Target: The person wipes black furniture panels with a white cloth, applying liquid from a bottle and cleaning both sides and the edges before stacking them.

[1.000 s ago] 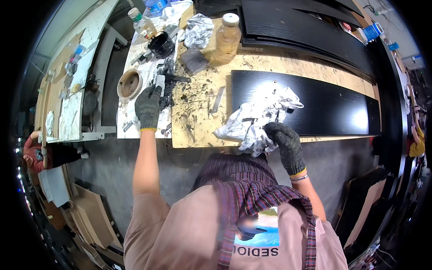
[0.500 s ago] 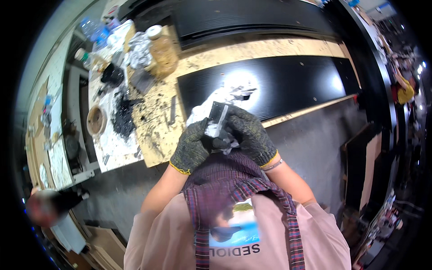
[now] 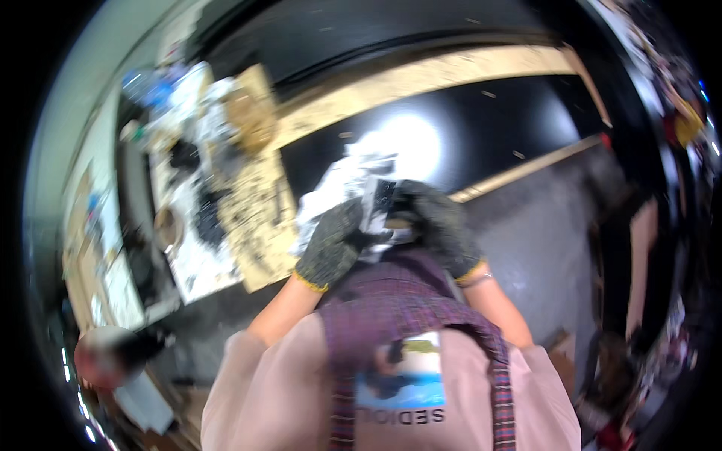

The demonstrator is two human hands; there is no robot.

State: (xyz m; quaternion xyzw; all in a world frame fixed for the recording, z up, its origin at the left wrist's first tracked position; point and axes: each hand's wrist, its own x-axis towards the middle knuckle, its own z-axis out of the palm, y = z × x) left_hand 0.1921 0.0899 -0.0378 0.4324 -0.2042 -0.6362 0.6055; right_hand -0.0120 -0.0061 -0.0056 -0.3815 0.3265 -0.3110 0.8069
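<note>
Both my hands wear dark knit gloves with yellow cuffs and meet over the near edge of a black panel [image 3: 466,124]. My left hand [image 3: 335,240] is closed on a crumpled white cloth [image 3: 327,192], its thumb pointing right. Between the hands stands a small flat dark piece [image 3: 385,194] with a pale strip along its left side. My right hand [image 3: 436,225] is curled around the right side of this piece. Motion blur and the gloves hide the fingertips, and the piece's exact kind does not show.
Left of the panel, a board [image 3: 259,240] is spotted with black smears. Beside it lie a black lump of paste [image 3: 209,218], a round brown bowl [image 3: 167,228], a large jar of amber liquid [image 3: 252,120] and plastic bottles [image 3: 150,89]. A person in yellow [image 3: 686,124] is far right.
The flat piece has turned more upright between my hands and shifted slightly right. More of the white cloth shows beside my left hand. The whole view has shifted and blurred.
</note>
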